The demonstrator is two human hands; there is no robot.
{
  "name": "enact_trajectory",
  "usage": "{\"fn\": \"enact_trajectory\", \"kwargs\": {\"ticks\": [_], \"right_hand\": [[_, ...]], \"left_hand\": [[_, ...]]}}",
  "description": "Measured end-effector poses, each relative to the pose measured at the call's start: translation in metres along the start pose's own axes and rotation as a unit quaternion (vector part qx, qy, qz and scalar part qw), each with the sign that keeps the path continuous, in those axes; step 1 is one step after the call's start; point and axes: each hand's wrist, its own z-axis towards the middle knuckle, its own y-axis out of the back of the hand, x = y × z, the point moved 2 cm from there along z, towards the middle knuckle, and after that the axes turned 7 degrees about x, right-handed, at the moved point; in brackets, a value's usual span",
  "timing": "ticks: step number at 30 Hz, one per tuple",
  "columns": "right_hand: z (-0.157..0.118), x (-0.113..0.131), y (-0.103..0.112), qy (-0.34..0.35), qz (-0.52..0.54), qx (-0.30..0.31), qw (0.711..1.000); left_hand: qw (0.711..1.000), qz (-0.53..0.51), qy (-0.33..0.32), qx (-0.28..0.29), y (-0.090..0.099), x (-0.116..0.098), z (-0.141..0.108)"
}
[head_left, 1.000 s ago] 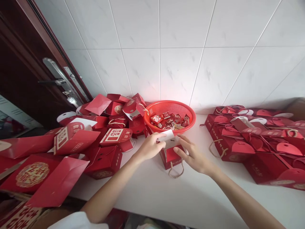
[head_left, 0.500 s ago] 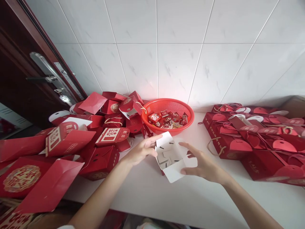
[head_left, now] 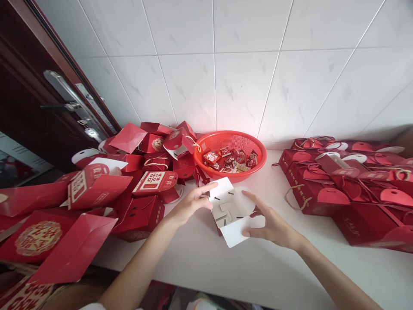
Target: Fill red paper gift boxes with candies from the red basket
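Note:
A small box (head_left: 228,211), white inside with dark slots in its bottom and its flaps folded out, stands open on the white table. My left hand (head_left: 190,206) is at the box's left side, its index finger along the far flap and its thumb by the left rim. At the right side is my right hand (head_left: 274,224), fingers spread, with the thumb touching the front flap (head_left: 235,234) and the index finger near the rounded right flap. Some fingertips are hidden behind the flaps. Beyond the box stands a red plastic basket (head_left: 263,157) holding wrapped candies (head_left: 240,159).
Open red gift boxes (head_left: 155,185) with gold and white prints lie heaped at the left. Rows of closed red boxes (head_left: 312,189) with cord handles stand at the right. A tiled wall (head_left: 238,90) backs the table (head_left: 193,267), and a dark door (head_left: 32,64) is at far left.
The view has shifted slightly. My right thumb and index finger have moved a little against the box's flaps; the box and my left hand stay nearly where they were.

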Motion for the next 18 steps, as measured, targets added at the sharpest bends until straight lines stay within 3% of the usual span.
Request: {"fn": "enact_trajectory", "kwargs": {"ticks": [3, 7, 12, 18], "right_hand": [[0.0, 0.0, -0.001, -0.004, 0.005, 0.002, 1.0], [0.003, -0.002, 0.002, -0.005, 0.034, 0.011, 0.999], [0.013, -0.011, 0.015, 0.025, 0.09, 0.033, 0.995], [0.026, -0.017, 0.034, 0.04, 0.137, 0.101, 0.985]], "left_hand": [[1.0, 0.008, 0.02, 0.0, -0.004, -0.007, -0.002], [0.997, -0.074, 0.022, -0.012, -0.013, -0.008, 0.0], [0.981, -0.184, 0.01, -0.066, -0.019, 0.01, -0.002], [0.963, -0.252, -0.01, -0.097, -0.033, 0.037, -0.021]]}}
